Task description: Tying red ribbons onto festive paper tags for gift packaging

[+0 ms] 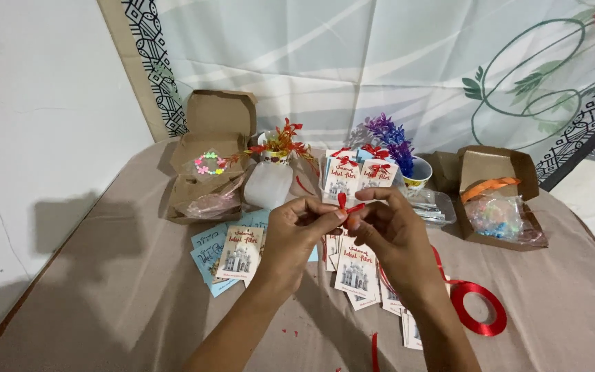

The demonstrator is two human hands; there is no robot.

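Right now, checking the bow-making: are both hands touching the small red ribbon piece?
Touching. The head view shows the left hand and right hand pinching the red ribbon piece between their fingertips.

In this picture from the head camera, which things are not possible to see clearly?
- Red ribbon piece: mostly covered by the fingertips of the left hand and right hand.
- Cards on the table: partly hidden under the right hand.
- Right box: contents blurred inside a plastic bag.
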